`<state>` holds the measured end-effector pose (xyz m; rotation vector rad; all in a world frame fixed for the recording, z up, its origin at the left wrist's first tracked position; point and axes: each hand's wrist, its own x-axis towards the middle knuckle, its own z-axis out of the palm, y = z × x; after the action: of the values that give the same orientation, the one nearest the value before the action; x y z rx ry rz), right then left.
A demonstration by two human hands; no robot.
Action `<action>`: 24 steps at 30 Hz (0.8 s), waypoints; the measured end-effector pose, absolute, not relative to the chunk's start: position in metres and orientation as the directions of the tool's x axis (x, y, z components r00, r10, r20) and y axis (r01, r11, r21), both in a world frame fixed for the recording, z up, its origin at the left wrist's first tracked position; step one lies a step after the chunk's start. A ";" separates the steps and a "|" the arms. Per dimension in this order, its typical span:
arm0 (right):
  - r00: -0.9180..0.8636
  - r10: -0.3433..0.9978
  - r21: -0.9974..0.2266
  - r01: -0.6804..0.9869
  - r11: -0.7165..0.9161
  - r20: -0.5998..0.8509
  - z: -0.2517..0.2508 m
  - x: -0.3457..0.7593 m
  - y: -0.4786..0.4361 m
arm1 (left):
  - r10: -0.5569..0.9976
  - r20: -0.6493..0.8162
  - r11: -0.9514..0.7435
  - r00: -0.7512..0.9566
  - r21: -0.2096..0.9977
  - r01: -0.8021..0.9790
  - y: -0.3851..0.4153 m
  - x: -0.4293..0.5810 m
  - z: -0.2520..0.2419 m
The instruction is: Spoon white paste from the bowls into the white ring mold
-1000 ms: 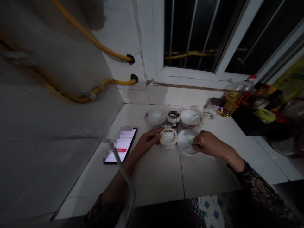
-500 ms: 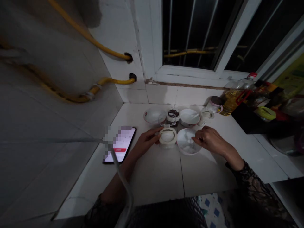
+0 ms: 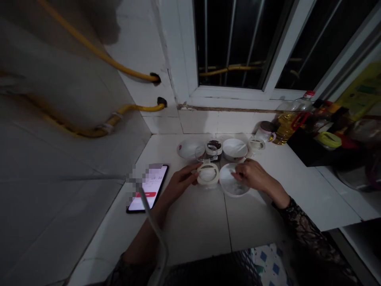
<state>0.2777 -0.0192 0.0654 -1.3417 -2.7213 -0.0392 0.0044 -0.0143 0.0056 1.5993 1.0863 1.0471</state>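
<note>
Right fingers shifted leftward, white bowl beneath them.

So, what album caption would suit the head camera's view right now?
Left hand at an open jar, right hand at a white bowl, on a tiled counter with a lit phone.

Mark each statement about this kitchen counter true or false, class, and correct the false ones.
1. The left hand touches a small clear jar with a cream-coloured rim. True.
2. The right hand is over the black-edged phone with a lit screen. False: it is over the front round white bowl.
3. The phone lies to the left of the small clear jar. True.
4. The clear plastic bottle of golden oil has a green cap. False: its cap is red.
5. A jar of dark contents stands between the two rear round white bowls. True.
</note>
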 end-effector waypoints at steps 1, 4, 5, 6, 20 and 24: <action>-0.640 0.763 -0.063 0.761 0.646 0.092 0.063 0.277 -0.020 | 0.956 0.153 -0.203 0.252 0.961 0.185 -0.014 0.004 0.005; -0.598 0.783 -0.079 0.784 0.616 0.171 0.056 0.275 -0.020 | 0.959 0.163 -0.208 0.233 0.960 0.188 -0.014 0.005 0.004; -0.547 0.805 -0.054 0.819 0.571 0.229 0.054 0.276 -0.019 | 0.959 0.163 -0.208 0.231 0.960 0.186 -0.014 0.005 0.003; -0.503 0.816 -0.030 0.846 0.532 0.285 0.052 0.276 -0.018 | 0.958 0.163 -0.208 0.236 0.961 0.182 -0.013 0.004 0.003; -0.371 0.891 -0.462 0.763 0.453 0.261 0.054 0.311 -0.017 | 0.952 0.153 -0.211 0.263 0.956 0.206 -0.014 0.004 0.005; -0.417 0.896 -0.507 0.745 0.434 0.154 0.050 0.312 -0.017 | 0.956 0.161 -0.214 0.246 0.954 0.208 -0.014 0.004 0.003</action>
<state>0.3116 -0.0170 0.0499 -1.3916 -2.2895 0.5127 0.0039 -0.0142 0.0026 1.6236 1.1042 1.0501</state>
